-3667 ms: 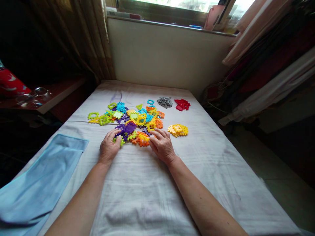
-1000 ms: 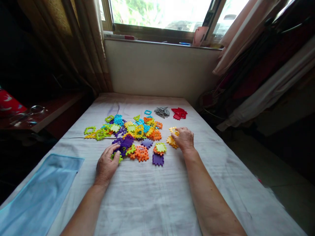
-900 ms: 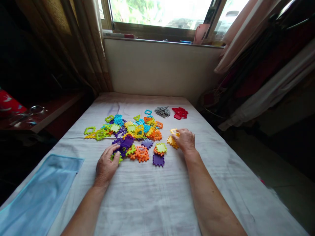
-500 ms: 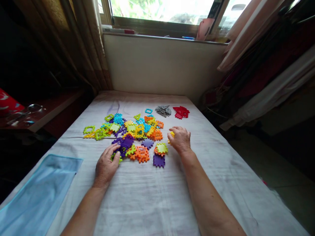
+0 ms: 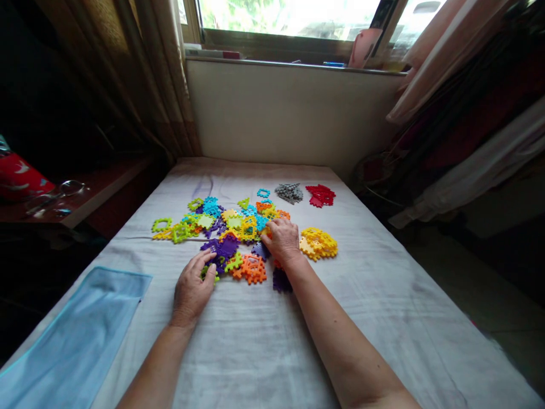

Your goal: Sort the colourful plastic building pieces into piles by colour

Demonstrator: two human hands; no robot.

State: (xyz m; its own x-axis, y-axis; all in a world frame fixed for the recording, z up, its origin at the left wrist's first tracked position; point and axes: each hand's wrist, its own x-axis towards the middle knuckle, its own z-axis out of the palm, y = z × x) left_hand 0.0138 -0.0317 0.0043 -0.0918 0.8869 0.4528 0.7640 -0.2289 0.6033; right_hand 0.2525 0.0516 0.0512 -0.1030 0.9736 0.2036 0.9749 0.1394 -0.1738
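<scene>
A mixed heap of interlocking plastic pieces (image 5: pixel 248 228) in yellow, blue, green, orange and purple lies on a white sheet (image 5: pixel 238 341). My left hand (image 5: pixel 193 287) rests at the heap's near left edge, fingers apart, touching purple pieces (image 5: pixel 227 245) and a green one (image 5: pixel 212 275). Over the right side of the heap, my right hand (image 5: pixel 283 241) has its fingers curled round a yellow piece (image 5: pixel 267 232); its fingertips are partly hidden. Just right of that hand sits a separate pile of yellow pieces (image 5: pixel 320 244). A dark purple square (image 5: pixel 281 280) is partly under my right forearm.
Grey pieces (image 5: pixel 289 192) and red pieces (image 5: pixel 321 195) form two piles at the back right. A light blue cloth or bag (image 5: pixel 80 335) lies at left. Beyond the sheet stand a low wall (image 5: pixel 289 113) and a window sill; a dark side table (image 5: pixel 85 199) is at left.
My right hand has moved left from the yellow pile onto the mixed heap, uncovering that pile. My left hand stays at the same pieces. The view has shifted slightly.
</scene>
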